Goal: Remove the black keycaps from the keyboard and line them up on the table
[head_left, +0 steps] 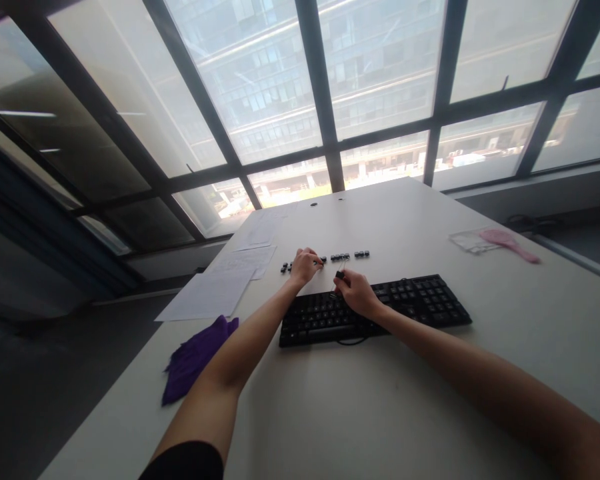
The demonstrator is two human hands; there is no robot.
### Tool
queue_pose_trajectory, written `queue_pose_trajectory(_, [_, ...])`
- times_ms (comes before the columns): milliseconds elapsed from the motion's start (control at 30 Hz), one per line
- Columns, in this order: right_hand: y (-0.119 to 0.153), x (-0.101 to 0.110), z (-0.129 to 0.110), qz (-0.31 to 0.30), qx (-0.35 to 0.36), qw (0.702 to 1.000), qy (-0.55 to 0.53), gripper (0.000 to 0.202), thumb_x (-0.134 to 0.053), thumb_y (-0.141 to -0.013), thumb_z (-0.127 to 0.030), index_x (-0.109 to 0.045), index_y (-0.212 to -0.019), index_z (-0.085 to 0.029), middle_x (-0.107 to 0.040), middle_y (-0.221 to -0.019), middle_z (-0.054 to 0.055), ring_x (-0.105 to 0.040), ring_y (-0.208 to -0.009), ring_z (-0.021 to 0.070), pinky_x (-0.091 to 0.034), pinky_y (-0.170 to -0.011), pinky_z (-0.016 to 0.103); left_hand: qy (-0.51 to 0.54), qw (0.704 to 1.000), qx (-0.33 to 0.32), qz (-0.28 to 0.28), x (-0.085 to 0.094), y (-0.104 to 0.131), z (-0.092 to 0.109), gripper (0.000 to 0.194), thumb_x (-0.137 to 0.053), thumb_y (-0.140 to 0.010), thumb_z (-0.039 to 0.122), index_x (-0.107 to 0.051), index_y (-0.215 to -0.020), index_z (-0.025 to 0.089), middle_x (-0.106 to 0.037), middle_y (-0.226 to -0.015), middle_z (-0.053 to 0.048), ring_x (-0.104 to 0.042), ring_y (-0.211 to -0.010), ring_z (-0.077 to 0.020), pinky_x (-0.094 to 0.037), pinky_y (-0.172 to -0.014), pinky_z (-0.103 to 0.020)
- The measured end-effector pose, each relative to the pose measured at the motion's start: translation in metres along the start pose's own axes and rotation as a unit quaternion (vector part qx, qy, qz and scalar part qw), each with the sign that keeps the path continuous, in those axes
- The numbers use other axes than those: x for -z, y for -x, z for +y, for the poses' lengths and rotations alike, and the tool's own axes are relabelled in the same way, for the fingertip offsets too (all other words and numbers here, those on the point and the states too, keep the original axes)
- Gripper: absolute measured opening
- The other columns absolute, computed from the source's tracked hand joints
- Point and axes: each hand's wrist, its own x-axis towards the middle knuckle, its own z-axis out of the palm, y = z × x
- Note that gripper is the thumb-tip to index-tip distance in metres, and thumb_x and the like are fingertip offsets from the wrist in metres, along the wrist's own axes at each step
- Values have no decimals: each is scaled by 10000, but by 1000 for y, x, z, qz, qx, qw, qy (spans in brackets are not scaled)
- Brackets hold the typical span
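A black keyboard (325, 323) lies on the white table beneath my hands. Beyond its far edge, small black keycaps (340, 257) stand in a row of short groups. My left hand (305, 265) is over the left part of this row, thumb and finger pinched on a small dark piece that looks like a keycap. Over the keyboard's upper edge, my right hand (357, 293) is closed around a wire keycap puller (340, 274) with a black handle and thin wires. The hand covers part of the keys below it.
Left of the keyboard lies a crumpled purple cloth (197, 357), with sheets of paper (210, 291) beyond. A pink handled item (510, 245) and a clear plastic bag (467, 241) lie at the right. Large windows (380, 73) rise behind the table (380, 413).
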Motion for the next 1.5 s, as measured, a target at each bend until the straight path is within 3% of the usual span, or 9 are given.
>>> queue_pose_trajectory(433, [-4, -1, 6, 5, -8, 1000, -25, 194, -539, -908, -315, -579, -757, -200, -688, -675, 25, -636, -642, 176, -436, -629, 273, -4, 999, 17, 29, 1, 5, -3, 74, -779, -746, 187, -785, -812, 219, -658, -1009, -70, -520, -1007, -253, -443, -918, -394])
queue_pose_trajectory(1133, [-8, 0, 11, 22, -32, 997, -67, 240, -532, -893, -341, -576, -710, -193, -670, -651, 32, -617, -592, 164, -444, -606, 276, 11, 1000, 5, 19, 4, 2, -7, 75, -738, -784, 173, -794, -799, 220, -676, -1018, -74, -558, -991, -235, -428, -969, -402])
queue_pose_trajectory(1300, [-9, 2, 12, 35, -26, 998, -50, 214, -533, -878, -319, -565, -708, -193, -653, -647, 26, -594, -609, 164, -419, -609, 272, 67, 997, -3, 46, 22, 12, 17, 153, -710, -798, 137, -783, -910, 212, -699, -1001, -68, -601, -987, -218, -432, -996, -393])
queue_pose_trajectory(1500, [-10, 5, 8, 34, -4, 999, -11, 170, -512, -872, -286, -533, -726, -201, -602, -632, -4, -532, -598, 150, -362, -586, 264, 154, 987, -37, -3, 34, 67, 74, 210, -594, -859, 127, -770, -944, 202, -722, -905, -41, -614, -740, -153, -502, -780, -297])
